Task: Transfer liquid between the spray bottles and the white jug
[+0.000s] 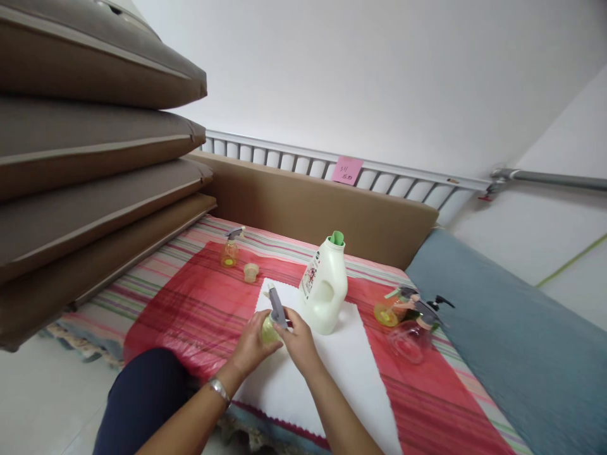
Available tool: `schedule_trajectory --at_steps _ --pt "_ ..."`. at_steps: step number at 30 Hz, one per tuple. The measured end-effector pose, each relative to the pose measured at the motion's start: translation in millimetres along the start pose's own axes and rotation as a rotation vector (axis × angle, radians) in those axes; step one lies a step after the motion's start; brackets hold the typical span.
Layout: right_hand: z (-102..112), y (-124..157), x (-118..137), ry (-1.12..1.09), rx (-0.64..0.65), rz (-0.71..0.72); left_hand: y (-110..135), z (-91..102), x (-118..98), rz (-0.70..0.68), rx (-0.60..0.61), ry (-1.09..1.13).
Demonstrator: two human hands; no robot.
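Observation:
Over the white sheet I hold a small spray bottle with a pale yellow-green body and a grey trigger head. My left hand is wrapped round its body. The fingers of my right hand close on the base of the grey head, where the collar is mostly hidden. Just beyond my right hand stands a big pale green jug with a handle and a green spout piece in its open neck. To the left, a translucent beige cap lies on red plastic near another spray bottle with yellow liquid.
Several spray and pump bottles cluster at the right. White paper covers part of the red sheet. Stacked brown cushions rise at left; a brown panel stands behind, with a pink note above.

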State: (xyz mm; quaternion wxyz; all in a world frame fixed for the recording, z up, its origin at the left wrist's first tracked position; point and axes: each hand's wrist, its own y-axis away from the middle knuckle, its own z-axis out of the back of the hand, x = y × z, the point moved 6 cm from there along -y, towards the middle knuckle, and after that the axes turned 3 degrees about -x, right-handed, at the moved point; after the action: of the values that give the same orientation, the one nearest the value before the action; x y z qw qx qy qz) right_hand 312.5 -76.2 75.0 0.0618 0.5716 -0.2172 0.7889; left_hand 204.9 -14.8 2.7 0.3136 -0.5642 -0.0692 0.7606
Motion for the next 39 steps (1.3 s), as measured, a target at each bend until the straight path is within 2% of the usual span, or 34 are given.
schedule_trajectory --at_steps 10,18,24,30,36,39 --pt "-5 2 -20 -0.038 -0.126 -0.037 -2 1.1 -9 -0.014 0.016 -0.005" --pt "-9 1 -18 -0.099 -0.03 -0.042 -2 3.0 -10 -0.021 0.004 0.0" --pt "-13 0 -33 -0.141 -0.055 -0.093 -2 4.9 -12 -0.021 -0.002 0.003" --pt "-14 8 -43 -0.276 -0.005 -0.119 -3 6.4 -16 -0.016 -0.006 0.013" --pt "-22 1 -33 -0.42 0.092 -0.128 -3 5.6 -10 -0.003 -0.018 0.017" --pt "-25 -1 -29 -0.471 0.102 -0.144 -2 6.0 -7 -0.001 -0.025 0.019"
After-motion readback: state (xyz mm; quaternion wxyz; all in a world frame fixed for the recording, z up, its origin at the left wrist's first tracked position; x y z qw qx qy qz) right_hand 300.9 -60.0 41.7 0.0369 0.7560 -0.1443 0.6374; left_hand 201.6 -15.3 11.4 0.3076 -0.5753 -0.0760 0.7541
